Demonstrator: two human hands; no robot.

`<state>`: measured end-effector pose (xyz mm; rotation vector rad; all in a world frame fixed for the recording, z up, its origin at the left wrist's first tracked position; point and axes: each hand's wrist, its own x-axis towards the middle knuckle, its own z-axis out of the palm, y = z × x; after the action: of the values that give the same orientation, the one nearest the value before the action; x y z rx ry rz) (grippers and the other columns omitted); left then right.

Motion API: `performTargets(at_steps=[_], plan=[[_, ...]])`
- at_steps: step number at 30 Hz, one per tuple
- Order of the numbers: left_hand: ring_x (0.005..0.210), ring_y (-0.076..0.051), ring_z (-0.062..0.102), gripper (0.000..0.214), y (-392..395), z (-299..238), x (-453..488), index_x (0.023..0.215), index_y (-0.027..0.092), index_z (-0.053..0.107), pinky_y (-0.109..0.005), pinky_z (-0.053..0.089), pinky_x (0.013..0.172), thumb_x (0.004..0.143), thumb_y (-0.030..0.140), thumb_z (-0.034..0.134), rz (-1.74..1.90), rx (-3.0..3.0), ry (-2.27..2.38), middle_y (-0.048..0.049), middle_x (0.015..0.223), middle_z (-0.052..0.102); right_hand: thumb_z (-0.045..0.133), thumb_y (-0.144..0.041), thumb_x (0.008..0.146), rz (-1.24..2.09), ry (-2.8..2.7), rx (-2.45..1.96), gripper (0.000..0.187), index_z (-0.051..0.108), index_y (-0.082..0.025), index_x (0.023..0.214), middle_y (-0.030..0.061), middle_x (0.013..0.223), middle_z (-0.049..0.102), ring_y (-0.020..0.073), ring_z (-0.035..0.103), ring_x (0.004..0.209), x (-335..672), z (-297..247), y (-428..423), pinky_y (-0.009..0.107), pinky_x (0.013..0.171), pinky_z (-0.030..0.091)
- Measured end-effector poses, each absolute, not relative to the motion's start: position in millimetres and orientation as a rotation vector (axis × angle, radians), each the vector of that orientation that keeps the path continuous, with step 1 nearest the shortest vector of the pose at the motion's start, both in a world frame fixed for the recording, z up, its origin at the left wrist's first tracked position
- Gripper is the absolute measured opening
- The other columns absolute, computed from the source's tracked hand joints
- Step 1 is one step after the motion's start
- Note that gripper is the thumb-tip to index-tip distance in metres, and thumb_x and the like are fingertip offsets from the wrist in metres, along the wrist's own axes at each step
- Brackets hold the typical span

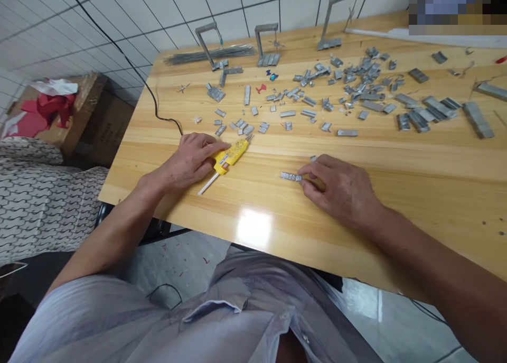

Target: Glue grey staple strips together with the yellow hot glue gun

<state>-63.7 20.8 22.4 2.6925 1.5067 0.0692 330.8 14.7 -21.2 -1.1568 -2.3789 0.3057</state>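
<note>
Top-right corner blurred, unreadable. Table (396,162) cut off at right. Cardboard box (85,96) at left holds red scraps (51,109). Left hand (190,159): fingers curled over glue gun (233,152), which lies flat nr front edge, grip hidden. Right hand (340,188): palm down, thumb + index pinch end of staple strip (291,177), just right of gun. Loose staples (356,83) and metal stands (206,43) sit beyond.

A bare band of the pale wooden table (435,173) runs along its near edge. It lies open between the left hand (190,159), which grips a yellow plastic glue gun (232,155), and the right hand (336,188), whose fingertips rest on a short grey metal staple strip (291,177). Beyond the hands, scattered grey staple pieces (356,83) crowd the middle and right. Three grey metal bracket stands (266,43) line the far edge. A thin black cable (158,109) crosses the left corner.
</note>
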Motion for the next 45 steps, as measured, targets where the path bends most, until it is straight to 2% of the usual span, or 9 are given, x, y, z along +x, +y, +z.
performTargets(at_steps=[3, 6, 10, 13, 19, 45], plan=[[0.118, -0.031, 0.061, 0.041, 7.0, 36.9, -35.5, 0.138, 0.025, 0.063, -0.052, 0.048, 0.103, 0.099, 0.030, 0.052, 0.276, 2.624, 1.637, -0.0134, 0.129, 0.065, 0.059, -0.026, 0.095, 0.314, -2.394, -1.167, 0.020, 0.077, -0.024, 0.103, 0.0042, 0.092, 0.076, 0.0193, 0.070, 0.079, 330.7, -21.6, 14.7, 0.030, 0.063, 0.041], [0.116, -0.026, 0.063, 0.032, -8.6, 43.6, 15.3, 0.133, 0.023, 0.064, -0.046, 0.052, 0.101, 0.103, 0.027, 0.052, 0.479, 2.585, 1.519, -0.0105, 0.123, 0.067, 0.059, -0.026, 0.095, 0.317, -2.401, -1.167, 0.019, 0.077, -0.024, 0.102, 0.0041, 0.092, 0.076, 0.0194, 0.070, 0.080, 330.4, -21.1, 14.7, 0.030, 0.064, 0.040], [0.112, -0.027, 0.063, 0.030, -13.9, 29.4, 80.0, 0.129, 0.019, 0.064, -0.044, 0.052, 0.096, 0.105, 0.035, 0.056, 0.414, 2.665, 1.351, -0.0128, 0.124, 0.067, 0.060, -0.027, 0.096, 0.306, -2.390, -1.172, 0.017, 0.076, -0.024, 0.099, 0.0042, 0.091, 0.075, 0.0195, 0.071, 0.081, 329.7, -20.5, 14.2, 0.030, 0.064, 0.040], [0.108, -0.028, 0.063, 0.030, -8.0, 13.1, 101.3, 0.127, 0.015, 0.066, -0.044, 0.052, 0.093, 0.103, 0.033, 0.059, 0.322, 2.684, 1.337, -0.0135, 0.123, 0.068, 0.059, -0.028, 0.096, 0.297, -2.392, -1.198, 0.017, 0.076, -0.024, 0.098, 0.0050, 0.093, 0.076, 0.0201, 0.070, 0.082, 328.9, -20.3, 13.6, 0.030, 0.065, 0.040], [0.097, -0.024, 0.061, 0.019, -0.9, 2.8, 101.7, 0.106, 0.017, 0.069, -0.039, 0.049, 0.089, 0.107, 0.027, 0.052, 0.355, 2.665, 1.335, -0.0102, 0.106, 0.068, 0.058, -0.027, 0.096, 0.310, -2.407, -1.200, 0.017, 0.075, -0.023, 0.096, 0.0056, 0.090, 0.074, 0.0209, 0.069, 0.081, 328.3, -19.7, 13.4, 0.032, 0.066, 0.040], [0.093, -0.021, 0.062, 0.023, 3.0, -5.4, 96.9, 0.110, 0.018, 0.075, -0.037, 0.048, 0.089, 0.108, 0.030, 0.056, 0.524, 2.605, 1.227, -0.0078, 0.104, 0.072, 0.059, -0.028, 0.097, 0.272, -2.411, -1.226, 0.018, 0.076, -0.023, 0.096, 0.0064, 0.092, 0.076, 0.0205, 0.068, 0.079, 326.3, -19.5, 11.9, 0.032, 0.064, 0.039]])
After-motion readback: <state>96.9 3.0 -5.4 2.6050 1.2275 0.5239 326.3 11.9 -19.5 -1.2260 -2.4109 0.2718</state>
